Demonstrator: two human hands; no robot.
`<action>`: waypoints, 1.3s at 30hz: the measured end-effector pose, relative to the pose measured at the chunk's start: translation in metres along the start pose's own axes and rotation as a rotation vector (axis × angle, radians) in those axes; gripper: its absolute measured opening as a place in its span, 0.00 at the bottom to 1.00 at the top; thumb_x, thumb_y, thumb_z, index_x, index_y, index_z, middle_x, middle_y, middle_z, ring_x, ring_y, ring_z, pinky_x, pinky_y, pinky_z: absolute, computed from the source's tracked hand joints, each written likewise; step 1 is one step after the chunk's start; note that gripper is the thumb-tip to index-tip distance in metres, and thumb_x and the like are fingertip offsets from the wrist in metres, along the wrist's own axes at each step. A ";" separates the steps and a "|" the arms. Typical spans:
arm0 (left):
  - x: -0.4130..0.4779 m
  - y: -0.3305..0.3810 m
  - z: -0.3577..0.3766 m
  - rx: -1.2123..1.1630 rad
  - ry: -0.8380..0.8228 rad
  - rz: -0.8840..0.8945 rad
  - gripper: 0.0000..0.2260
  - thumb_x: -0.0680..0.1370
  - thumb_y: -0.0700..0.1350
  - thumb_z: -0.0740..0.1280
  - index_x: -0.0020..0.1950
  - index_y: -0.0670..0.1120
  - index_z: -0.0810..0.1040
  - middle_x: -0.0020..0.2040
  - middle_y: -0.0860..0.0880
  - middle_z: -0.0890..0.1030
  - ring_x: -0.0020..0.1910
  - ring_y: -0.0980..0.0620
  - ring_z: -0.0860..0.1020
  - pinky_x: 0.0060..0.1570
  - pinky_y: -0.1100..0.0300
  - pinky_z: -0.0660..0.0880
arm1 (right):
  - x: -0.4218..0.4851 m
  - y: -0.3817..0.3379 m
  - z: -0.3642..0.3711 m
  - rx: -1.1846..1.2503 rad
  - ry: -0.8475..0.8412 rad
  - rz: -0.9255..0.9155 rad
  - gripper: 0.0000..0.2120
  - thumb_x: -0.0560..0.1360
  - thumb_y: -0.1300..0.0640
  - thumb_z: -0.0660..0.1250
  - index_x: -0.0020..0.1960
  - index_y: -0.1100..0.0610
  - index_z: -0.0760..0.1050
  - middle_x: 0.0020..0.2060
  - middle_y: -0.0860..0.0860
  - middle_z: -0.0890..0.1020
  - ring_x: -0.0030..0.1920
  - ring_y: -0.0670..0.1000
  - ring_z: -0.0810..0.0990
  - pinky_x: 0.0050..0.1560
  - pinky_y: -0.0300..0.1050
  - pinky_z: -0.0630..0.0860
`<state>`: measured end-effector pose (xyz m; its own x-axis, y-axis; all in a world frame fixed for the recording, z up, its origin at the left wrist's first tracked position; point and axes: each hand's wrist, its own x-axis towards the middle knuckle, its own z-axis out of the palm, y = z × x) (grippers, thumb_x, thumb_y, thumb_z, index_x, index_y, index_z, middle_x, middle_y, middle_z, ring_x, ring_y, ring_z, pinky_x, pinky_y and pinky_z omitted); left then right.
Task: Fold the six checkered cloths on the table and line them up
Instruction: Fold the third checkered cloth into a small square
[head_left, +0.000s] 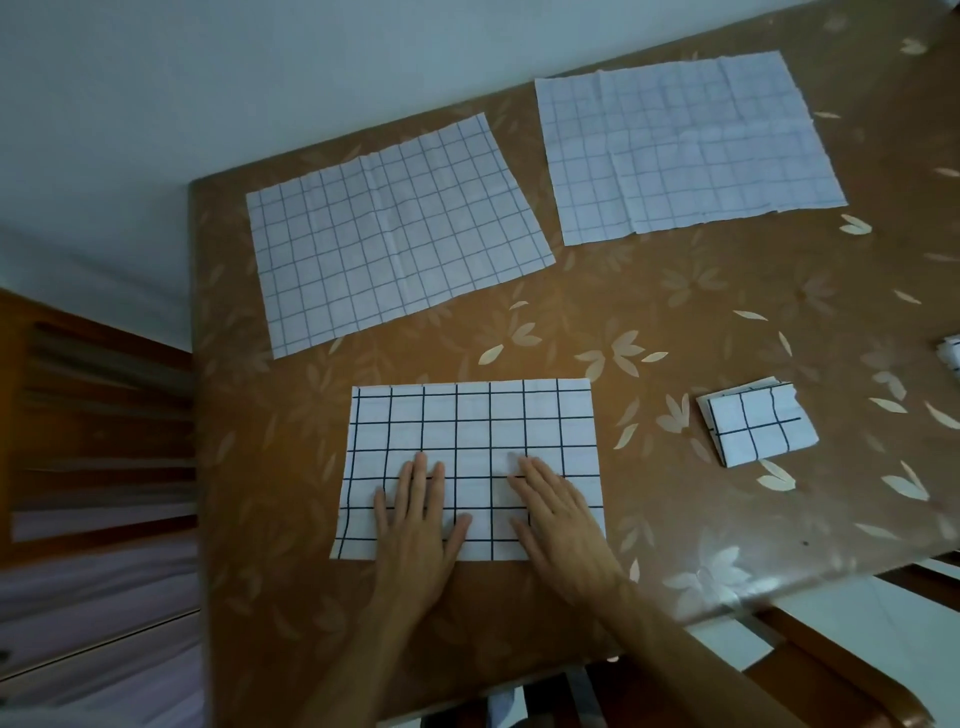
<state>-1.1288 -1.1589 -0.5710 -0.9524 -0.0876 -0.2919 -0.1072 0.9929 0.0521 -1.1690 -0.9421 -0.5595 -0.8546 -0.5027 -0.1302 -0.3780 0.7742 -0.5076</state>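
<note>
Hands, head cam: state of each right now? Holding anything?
Left hand: open, fingers flat, pressing on the near cloth.
Right hand: open, fingers flat on the same cloth, nothing held.

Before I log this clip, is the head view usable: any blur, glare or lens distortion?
Head view: dim light; the nearest black-gridded white cloth is sharp; the right hand smears slightly at its fingertips; the glossy brown flower-patterned table cover shows soft sheen near its right edge; the wide lens bows its edges.
</note>
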 end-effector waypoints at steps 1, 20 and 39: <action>0.000 0.000 -0.002 -0.001 -0.004 0.008 0.34 0.81 0.65 0.49 0.81 0.47 0.55 0.81 0.44 0.53 0.80 0.46 0.51 0.75 0.41 0.52 | -0.007 0.005 -0.006 0.029 0.049 0.037 0.22 0.83 0.48 0.55 0.74 0.54 0.67 0.76 0.51 0.64 0.77 0.49 0.59 0.76 0.48 0.59; -0.043 0.091 -0.023 -0.219 -0.126 0.368 0.13 0.76 0.45 0.70 0.59 0.53 0.75 0.55 0.52 0.73 0.52 0.52 0.75 0.46 0.61 0.75 | -0.064 -0.004 -0.027 0.483 -0.146 0.775 0.04 0.79 0.53 0.66 0.46 0.50 0.78 0.39 0.44 0.82 0.38 0.40 0.80 0.34 0.29 0.72; -0.077 0.030 -0.022 -0.551 0.070 0.377 0.07 0.83 0.52 0.59 0.55 0.54 0.75 0.53 0.58 0.73 0.51 0.61 0.73 0.48 0.62 0.76 | -0.072 -0.012 -0.024 -0.230 0.082 0.128 0.16 0.65 0.60 0.74 0.51 0.48 0.80 0.69 0.57 0.73 0.69 0.61 0.69 0.56 0.57 0.76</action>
<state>-1.0653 -1.1238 -0.5265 -0.9674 0.2341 -0.0969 0.1242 0.7714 0.6241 -1.1114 -0.9060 -0.5235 -0.9231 -0.3694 -0.1069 -0.3279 0.9013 -0.2830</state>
